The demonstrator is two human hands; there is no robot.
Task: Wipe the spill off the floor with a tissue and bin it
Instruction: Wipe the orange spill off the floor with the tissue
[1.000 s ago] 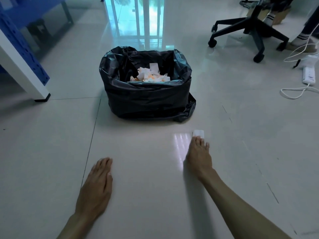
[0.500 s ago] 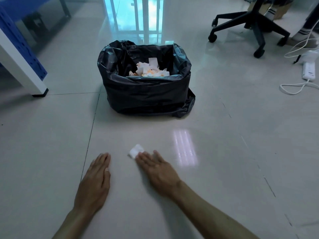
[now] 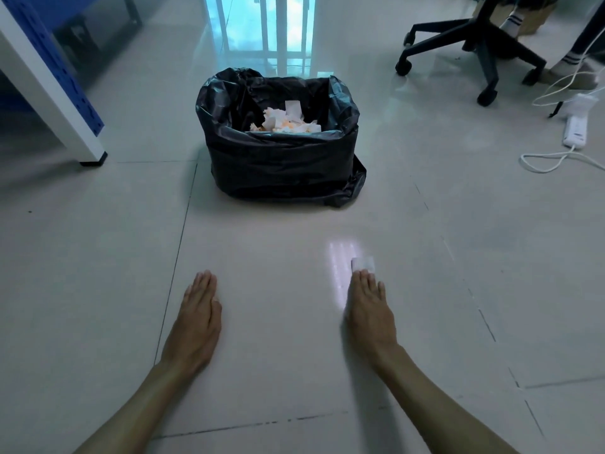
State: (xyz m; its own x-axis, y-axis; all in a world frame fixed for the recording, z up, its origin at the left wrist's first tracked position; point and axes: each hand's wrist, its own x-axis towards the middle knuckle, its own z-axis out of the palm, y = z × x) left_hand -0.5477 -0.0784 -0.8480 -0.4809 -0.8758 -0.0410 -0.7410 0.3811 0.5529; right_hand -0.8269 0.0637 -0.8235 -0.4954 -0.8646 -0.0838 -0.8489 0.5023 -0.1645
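Open floor (image 3: 278,322) lies between the two flat hands, nothing in the lane up to the bin (image 3: 281,165). The bin blocks straight ahead, its mouth open on top. Left, a table leg (image 3: 62,106); far right, a chair base (image 3: 474,50) and power strip (image 3: 575,130), well apart.
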